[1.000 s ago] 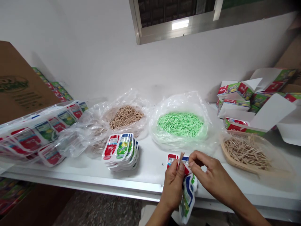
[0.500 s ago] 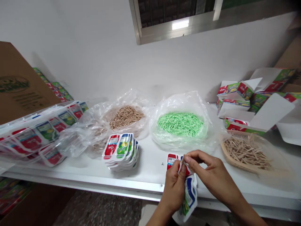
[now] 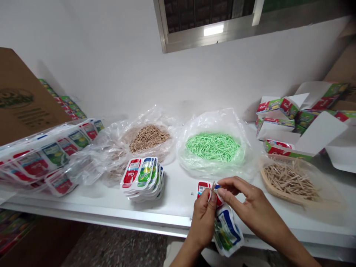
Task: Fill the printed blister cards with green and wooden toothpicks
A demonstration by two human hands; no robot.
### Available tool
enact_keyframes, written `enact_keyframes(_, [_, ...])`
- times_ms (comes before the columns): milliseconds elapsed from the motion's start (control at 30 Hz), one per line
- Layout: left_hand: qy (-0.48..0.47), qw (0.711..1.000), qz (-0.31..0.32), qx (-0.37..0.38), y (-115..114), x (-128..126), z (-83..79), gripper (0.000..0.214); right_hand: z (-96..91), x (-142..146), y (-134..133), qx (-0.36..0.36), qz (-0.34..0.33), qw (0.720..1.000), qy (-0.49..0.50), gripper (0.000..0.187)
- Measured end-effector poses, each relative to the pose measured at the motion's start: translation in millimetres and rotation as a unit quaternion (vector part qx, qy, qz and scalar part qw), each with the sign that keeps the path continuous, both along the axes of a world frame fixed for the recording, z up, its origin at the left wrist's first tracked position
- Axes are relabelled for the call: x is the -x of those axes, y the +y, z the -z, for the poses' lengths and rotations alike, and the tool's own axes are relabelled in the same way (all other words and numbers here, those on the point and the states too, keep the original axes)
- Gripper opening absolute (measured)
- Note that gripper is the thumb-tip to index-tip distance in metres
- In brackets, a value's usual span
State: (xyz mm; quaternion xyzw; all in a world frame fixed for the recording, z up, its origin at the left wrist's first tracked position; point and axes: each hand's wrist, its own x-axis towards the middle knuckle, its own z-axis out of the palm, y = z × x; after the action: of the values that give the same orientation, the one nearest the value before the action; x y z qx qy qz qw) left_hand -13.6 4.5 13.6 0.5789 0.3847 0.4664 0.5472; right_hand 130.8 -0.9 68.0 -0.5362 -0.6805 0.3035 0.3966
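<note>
My left hand (image 3: 204, 218) is closed around a small printed pouch (image 3: 226, 231) that hangs below the shelf's front edge, blue, green and white. A few brown sticks (image 3: 213, 185) poke up from the pouch's top. My right hand (image 3: 244, 202) pinches at those sticks and the pouch's mouth with thumb and forefinger. Another red and white pouch (image 3: 203, 187) lies flat on the white shelf (image 3: 178, 200) just behind my hands.
A stack of flat pouches (image 3: 143, 178) sits left of my hands. Behind are a bag of brown sticks (image 3: 148, 137), a bag of green sticks (image 3: 213, 146) and a tray of brown sticks (image 3: 290, 180). Printed cartons (image 3: 300, 118) stand at right, bagged pouches (image 3: 41, 155) and a cardboard box (image 3: 19, 100) at left.
The pouch's lower part has swung out to the right under my hands. My right fingers stay pinched at its top, and both hands have barely shifted.
</note>
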Motion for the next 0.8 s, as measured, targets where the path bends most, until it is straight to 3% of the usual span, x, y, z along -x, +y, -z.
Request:
enact_keyframes(167, [0.048,0.998,-0.010,-0.032,0,1,-1.9,0.030,2.4,8,7,-0.029,-0.003,0.998,0.051,0.020])
enact_keyframes(267, [0.048,0.998,0.001,-0.051,0,4,-4.8,0.027,-0.9,7,8,-0.091,0.004,0.994,0.064,0.016])
enact_keyframes(400, [0.023,0.998,0.017,-0.057,2,9,-8.8,0.028,-12.9,-9,9,-0.164,0.089,0.974,0.126,0.010])
enact_keyframes(467, [0.005,0.999,0.005,-0.040,4,13,-8.7,0.030,-16.7,-21,11,-0.170,0.115,0.960,0.191,0.011])
enact_keyframes(567, [-0.048,0.999,-0.022,-0.008,9,18,-6.7,0.034,-10.1,-36,15,-0.141,0.087,0.949,0.269,0.010])
enact_keyframes(700, [-0.098,0.994,-0.054,0.001,16,25,-6.6,0.032,14.6,-35,15,-0.038,0.024,0.992,0.115,0.015])
enact_keyframes(800, [-0.095,0.994,-0.062,-0.003,20,31,-8.8,0.034,25.5,-25,16,-0.053,-0.026,0.997,0.040,0.015])
